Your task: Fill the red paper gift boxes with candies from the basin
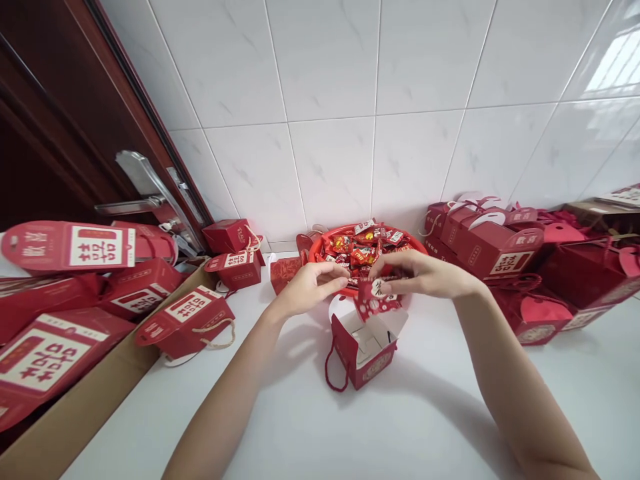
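In front of me stands a small red gift box (373,367) with its flaps up, a pale inside and a dark red cord handle on its left. Right above it, my right hand (425,273) pinches a red candy packet (367,292) with a white label. A patterned red part below the packet, at the box's back edge, is hard to tell apart from it. Left of the packet, my left hand (313,287) hovers with thumb and fingers apart, holding nothing that I can see. Behind both hands sits a red basin (316,250) full of wrapped candies (364,255).
Red gift boxes (500,247) are stacked on the right against the tiled wall (330,73). More boxes lie in a cardboard carton (113,383) on the left, with a red box (187,317) beside it. A door with a metal handle (133,205) is at the far left.
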Motion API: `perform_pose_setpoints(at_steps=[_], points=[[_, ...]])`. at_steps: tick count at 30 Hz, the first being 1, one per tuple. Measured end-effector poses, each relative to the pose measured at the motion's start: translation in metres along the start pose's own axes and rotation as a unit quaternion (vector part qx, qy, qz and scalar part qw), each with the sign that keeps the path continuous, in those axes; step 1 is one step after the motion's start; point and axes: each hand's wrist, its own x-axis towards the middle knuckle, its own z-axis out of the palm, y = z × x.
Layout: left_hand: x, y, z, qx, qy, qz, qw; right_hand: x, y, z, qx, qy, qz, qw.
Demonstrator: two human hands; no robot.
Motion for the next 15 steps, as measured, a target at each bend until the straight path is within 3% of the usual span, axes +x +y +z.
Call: perform_pose_setpoints(at_steps=[4, 7, 10, 15], points=[[-0.009, 0.005, -0.007, 0.121, -0.079, -0.024, 0.989, 0.011, 0.006, 0.018, -0.044, -0.122, 0.035, 0.991], [-0.015, 0.010, -0.013, 0.190, -0.138, -0.060, 0.970, 0.014, 0.011, 0.027, -0.039, -0.164, 0.063, 0.984], [-0.018, 0.014, -0.020, 0.185, -0.173, -0.090, 0.963, 0.015, 0.012, 0.031, -0.059, -0.146, 0.052, 0.986], [-0.017, 0.009, -0.029, 0.176, -0.234, -0.111, 0.950, 0.017, 0.007, 0.034, -0.067, -0.072, 0.103, 0.990]])
